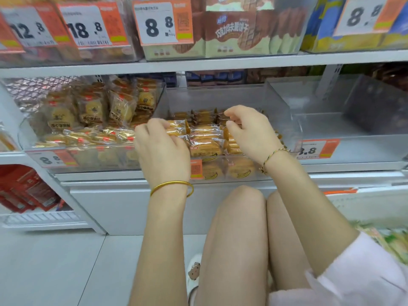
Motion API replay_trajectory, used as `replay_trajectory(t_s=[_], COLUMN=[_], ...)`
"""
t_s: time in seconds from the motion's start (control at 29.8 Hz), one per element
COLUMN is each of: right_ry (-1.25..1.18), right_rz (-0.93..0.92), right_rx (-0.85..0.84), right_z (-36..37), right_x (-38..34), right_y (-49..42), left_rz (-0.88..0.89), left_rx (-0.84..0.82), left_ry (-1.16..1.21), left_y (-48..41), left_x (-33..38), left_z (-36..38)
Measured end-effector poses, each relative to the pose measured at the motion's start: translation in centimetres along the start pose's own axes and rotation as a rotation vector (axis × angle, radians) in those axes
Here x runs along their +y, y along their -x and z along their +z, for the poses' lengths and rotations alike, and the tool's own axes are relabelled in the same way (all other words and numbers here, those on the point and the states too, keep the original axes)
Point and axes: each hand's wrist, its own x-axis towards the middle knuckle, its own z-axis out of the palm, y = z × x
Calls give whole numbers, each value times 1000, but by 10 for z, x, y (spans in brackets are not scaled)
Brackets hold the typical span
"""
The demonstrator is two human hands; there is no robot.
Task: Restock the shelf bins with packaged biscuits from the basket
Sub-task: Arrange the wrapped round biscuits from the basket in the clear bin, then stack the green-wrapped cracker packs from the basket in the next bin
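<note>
Head view: left hand (162,149) grips biscuit packet (177,127) in bin (220,96); right hand (254,133) fingers (234,111) curled, hold unclear (upper tag (159,25): 8.8).

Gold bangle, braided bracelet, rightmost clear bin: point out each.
gold bangle (172,183), head view, band's front on left wrist.
braided bracelet (273,153), head view, cord across right wrist.
rightmost clear bin (364,151), head view, bare front wall.

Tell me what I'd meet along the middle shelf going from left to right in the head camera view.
Round biscuit packs → left hand → banana biscuit packs → right hand → orange price tag → clear bin.
</note>
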Motion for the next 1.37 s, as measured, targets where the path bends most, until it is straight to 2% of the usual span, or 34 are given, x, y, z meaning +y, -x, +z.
replay_trajectory(t_s=[0.2, 0.57, 0.74, 0.84, 1.14, 1.37], right_ry=[-12, -41, -91, -69, 84, 119], right_rz=[-7, 109, 257, 392, 781, 964], right_rx=[3, 216, 370, 400, 238, 42], right_z=[-3, -45, -79, -89, -81, -78], right_x=[8, 76, 136, 181, 298, 338], right_y=[3, 32, 66, 89, 164, 202], left_rz=[207, 395, 539, 586, 693, 757], left_rx=[-108, -358, -500, -658, -1138, -1309], left_ry=[109, 372, 455, 453, 192, -6], left_y=[16, 64, 101, 132, 216, 258], left_x=[17, 78, 117, 137, 160, 157], left_z=[26, 88, 122, 151, 238, 278])
